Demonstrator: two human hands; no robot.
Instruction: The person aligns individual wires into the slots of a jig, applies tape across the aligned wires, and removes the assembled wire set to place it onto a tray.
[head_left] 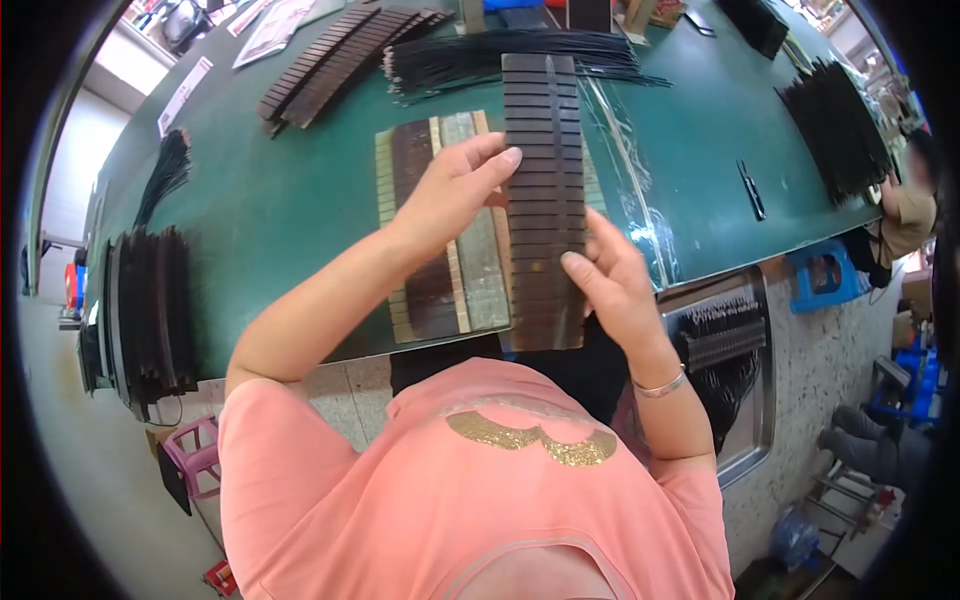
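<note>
Between my hands is a long dark slotted strip [543, 200], held lengthwise away from me, with evenly spaced crosswise grooves. My left hand [465, 180] pinches its left edge around the upper half, thumb on the face. On the right edge, lower down, my right hand [612, 275] grips it, thumb in front and fingers partly hidden behind. Beneath it lies a board [487, 265] with striped brown, tan and greenish bands at the table's near edge. A bundle of thin black wires or cables [450, 65] lies just beyond the strip's far end.
Slotted strips [335, 60] lie at the back left of the green table [280, 230]. Black bundles hang over its left edge [150, 310] and stand at right [835, 130]. Small black snips or tweezers [751, 190] lie at right. Below are a metal tray [745, 420] and blue stool [828, 275]. Another person [910, 205] is at far right.
</note>
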